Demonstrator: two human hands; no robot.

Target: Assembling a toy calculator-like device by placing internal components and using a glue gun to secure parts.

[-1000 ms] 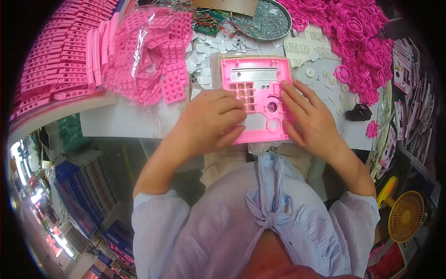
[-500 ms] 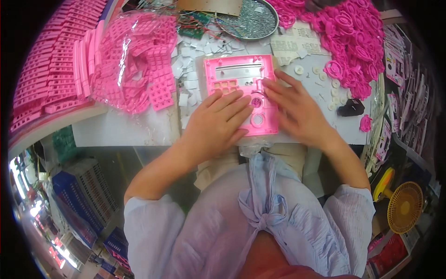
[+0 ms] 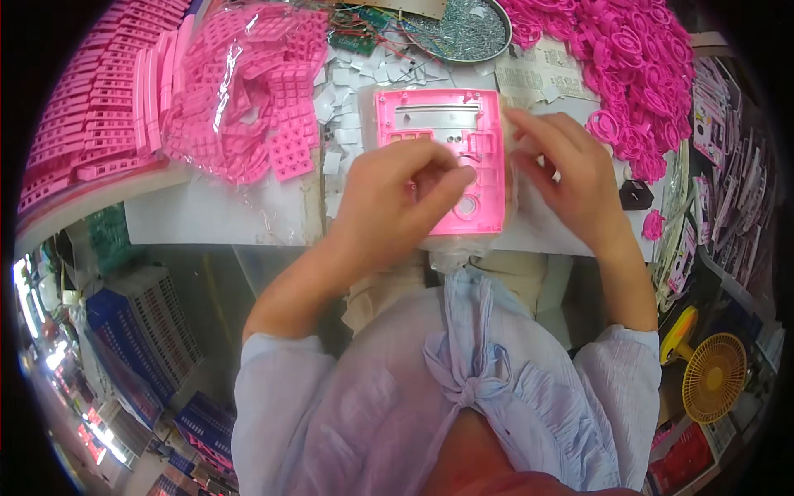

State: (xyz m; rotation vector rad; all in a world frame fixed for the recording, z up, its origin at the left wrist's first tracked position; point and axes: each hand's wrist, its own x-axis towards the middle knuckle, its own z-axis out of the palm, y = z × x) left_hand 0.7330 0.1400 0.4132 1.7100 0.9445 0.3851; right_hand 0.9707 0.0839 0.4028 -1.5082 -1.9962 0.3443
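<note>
A pink plastic casing point(image 3: 490, 157), with a long slot across its top part and round openings lower down, lies on clear plastic wrap on the table before me. My left hand point(image 3: 397, 194) is over its left side, thumb and forefinger bent together near the round opening. Whatever they may pinch is too small to make out. Just off the casing's right edge, my right hand point(image 3: 575, 169) is raised with bent fingers, thumb apart from them, and nothing visible in it.
A clear bag of pink keypads point(image 3: 256, 99) and stacked pink panels point(image 3: 107, 99) are to the left. Behind the casing are white pieces point(image 3: 351, 83), wired circuit boards point(image 3: 356, 41) and a round screw tray point(image 3: 471, 33). Pink ring parts point(image 3: 637, 74) and a black piece point(image 3: 636, 195) lie right.
My left hand has gone from lying flat on the casing to curled fingers above it. The right hand has pulled away rightward from the casing. The view has shifted slightly.
</note>
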